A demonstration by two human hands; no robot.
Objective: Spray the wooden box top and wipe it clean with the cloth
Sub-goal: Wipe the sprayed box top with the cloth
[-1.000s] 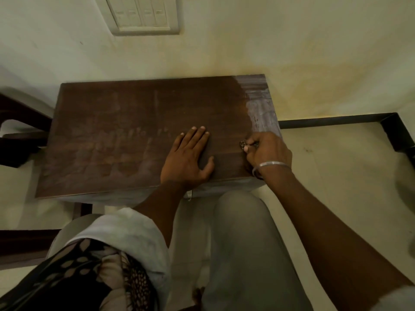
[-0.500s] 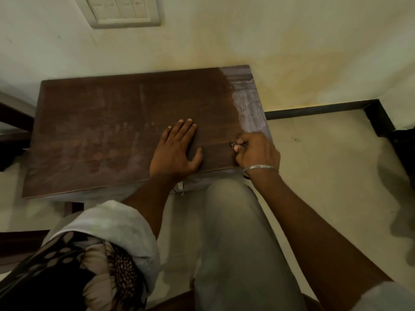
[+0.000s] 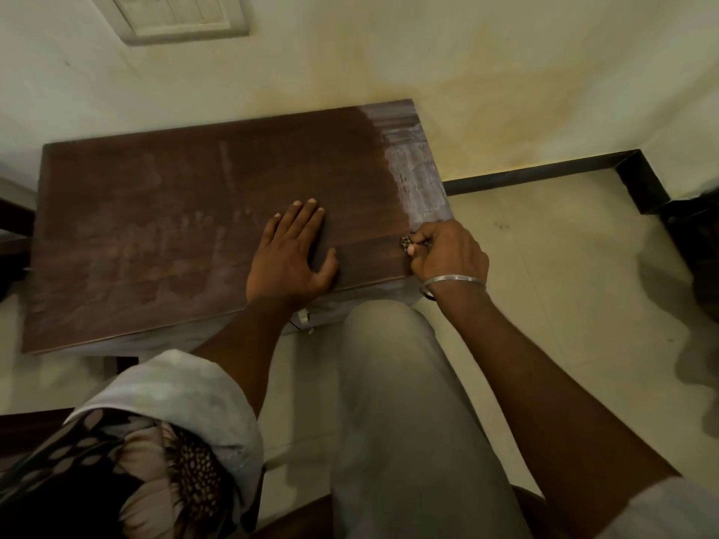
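The dark wooden box top stands against the wall, streaked with dusty smears and a pale whitish band along its right end. My left hand lies flat on the top near its front edge, fingers straight. At the box's front right corner my right hand is curled round a small spotted cloth, only a scrap of which shows past the fingers. No spray bottle is in view.
A switch plate is on the wall above the box. A black skirting runs along the tiled floor at right. Dark furniture edges stand at left. My knee is close under the box's front edge.
Both hands stay in much the same place on the box. The view has shifted slightly, and the right hand with the cloth sits a touch nearer the front right corner.
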